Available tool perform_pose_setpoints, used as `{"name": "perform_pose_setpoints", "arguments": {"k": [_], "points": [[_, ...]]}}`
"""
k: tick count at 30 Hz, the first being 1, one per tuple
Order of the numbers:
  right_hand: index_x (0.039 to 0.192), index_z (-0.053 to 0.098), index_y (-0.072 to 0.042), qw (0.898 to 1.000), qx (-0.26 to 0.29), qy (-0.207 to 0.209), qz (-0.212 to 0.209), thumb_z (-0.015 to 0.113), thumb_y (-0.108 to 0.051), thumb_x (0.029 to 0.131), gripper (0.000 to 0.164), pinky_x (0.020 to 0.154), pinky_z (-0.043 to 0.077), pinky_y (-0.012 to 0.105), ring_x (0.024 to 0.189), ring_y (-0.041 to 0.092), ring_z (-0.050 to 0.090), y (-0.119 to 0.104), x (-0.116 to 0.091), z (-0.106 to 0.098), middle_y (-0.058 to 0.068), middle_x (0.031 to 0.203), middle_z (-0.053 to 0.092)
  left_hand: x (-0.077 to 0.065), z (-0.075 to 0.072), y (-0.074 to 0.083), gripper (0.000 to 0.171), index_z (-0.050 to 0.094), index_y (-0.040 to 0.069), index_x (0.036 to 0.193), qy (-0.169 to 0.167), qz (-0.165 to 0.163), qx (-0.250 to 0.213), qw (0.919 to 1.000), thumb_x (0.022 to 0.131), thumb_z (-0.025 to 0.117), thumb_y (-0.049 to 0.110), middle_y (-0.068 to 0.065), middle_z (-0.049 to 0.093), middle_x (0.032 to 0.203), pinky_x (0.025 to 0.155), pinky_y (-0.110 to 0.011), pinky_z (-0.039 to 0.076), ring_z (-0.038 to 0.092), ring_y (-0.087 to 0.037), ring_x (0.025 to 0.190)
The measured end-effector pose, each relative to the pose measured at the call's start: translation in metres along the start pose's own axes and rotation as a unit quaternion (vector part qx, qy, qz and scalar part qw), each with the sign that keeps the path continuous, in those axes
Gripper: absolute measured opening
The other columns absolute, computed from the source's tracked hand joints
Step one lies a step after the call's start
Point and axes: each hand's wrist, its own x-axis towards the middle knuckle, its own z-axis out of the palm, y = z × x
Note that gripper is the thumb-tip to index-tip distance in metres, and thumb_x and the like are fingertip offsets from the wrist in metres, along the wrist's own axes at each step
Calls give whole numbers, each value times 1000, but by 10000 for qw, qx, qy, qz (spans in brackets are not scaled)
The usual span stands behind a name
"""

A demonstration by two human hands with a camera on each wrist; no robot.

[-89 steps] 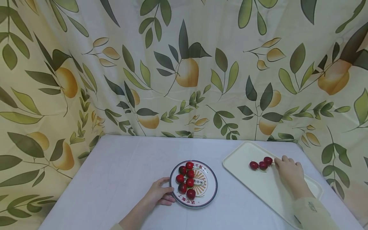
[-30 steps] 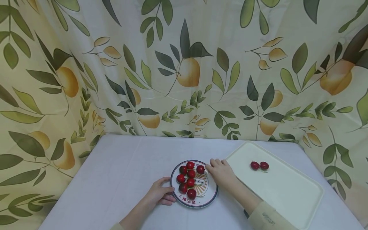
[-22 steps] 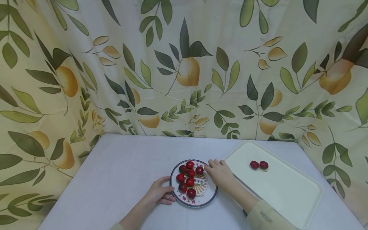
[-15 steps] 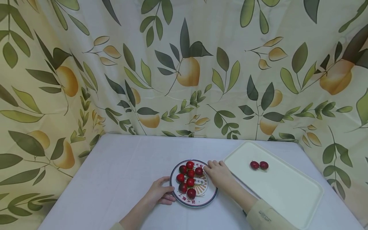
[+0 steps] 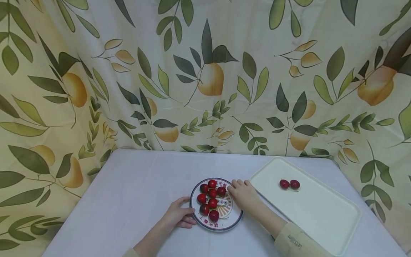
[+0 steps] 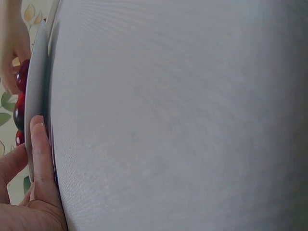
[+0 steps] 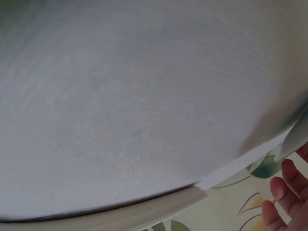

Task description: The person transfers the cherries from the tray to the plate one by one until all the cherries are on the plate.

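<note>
My left hand grips the left rim of a round white plate with a dark blue edge, thumb on top and fingers beneath, as the left wrist view also shows. Several red cherries lie in a cluster on the plate's left half. My right hand is over the plate's right rim, its thumb and index fingertips at a dark red cherry, pinching it by its stem side. The pinch itself is largely hidden behind the fingers. In the right wrist view, the other fingers are bent near the plate's rim.
A cream rectangular tray lies slanted at the right, with two cherries side by side near its far end. A white cloth covers the table. Behind it hangs a curtain with a fruit-and-leaf print.
My right hand has come from the tray to the plate, bringing one cherry, then eased it slightly left and nearer. The tray went from three cherries to two. My left hand stays at the rim.
</note>
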Motion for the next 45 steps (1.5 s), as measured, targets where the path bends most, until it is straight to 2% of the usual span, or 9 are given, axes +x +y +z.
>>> {"name": "perform_pose_setpoints", "arguments": {"k": [8, 13, 16, 23, 31, 38, 45], "points": [[97, 61, -15, 9991, 355, 29, 227, 67, -25, 83, 19, 73, 46, 36, 80, 19, 49, 6, -1, -8, 2, 85, 53, 0, 1, 1, 64, 30, 6, 140, 30, -37, 24, 10000, 85, 62, 13, -10, 67, 78, 58, -34, 58, 68, -24, 65], [98, 62, -15, 9964, 504, 385, 559, 69, -22, 81, 20, 72, 47, 38, 78, 20, 50, 24, -4, -16, 1, 82, 51, 0, 0, 2, 64, 29, 6, 141, 17, -25, 21, 10000, 86, 62, 13, -11, 67, 78, 58, -34, 58, 68, -24, 65], [99, 62, -14, 9944, 530, 437, 806, 70, -21, 80, 22, 72, 47, 40, 79, 22, 52, 39, -8, -20, 2, 82, 51, 0, 0, 2, 64, 29, 6, 141, 24, -25, 34, 10000, 86, 61, 13, -11, 67, 78, 58, -34, 58, 68, -24, 65], [108, 59, -9, 9882, 621, 169, 1393, 67, -17, 82, 29, 72, 44, 47, 86, 29, 52, 74, -26, -28, 9, 89, 53, 0, -1, 1, 64, 29, 5, 141, -12, 16, -2, 10000, 86, 61, 13, -10, 67, 77, 58, -34, 58, 68, -23, 64], [110, 54, -8, 9808, 521, -104, 1876, 67, -14, 81, 32, 58, 39, 41, 74, 27, 47, 112, -58, -29, 10, 85, 48, 0, 0, 1, 64, 30, 6, 141, 1, -20, 29, 10000, 85, 62, 13, -11, 67, 78, 58, -34, 58, 68, -23, 65], [111, 52, -3, 9738, 705, -461, 2110, 67, -12, 80, 36, 62, 42, 50, 81, 35, 50, 129, -82, -26, 17, 90, 50, -1, 1, 2, 64, 30, 6, 140, 37, -69, 49, 10000, 85, 62, 14, -11, 67, 78, 58, -33, 58, 68, -23, 64], [107, 52, 1, 9659, 768, -778, 2346, 66, -14, 81, 33, 60, 41, 49, 81, 37, 49, 139, -92, -20, 19, 88, 50, -2, 1, 2, 65, 30, 5, 140, 44, -10, 63, 10000, 85, 62, 13, -10, 67, 76, 58, -34, 58, 68, -22, 63]]}}
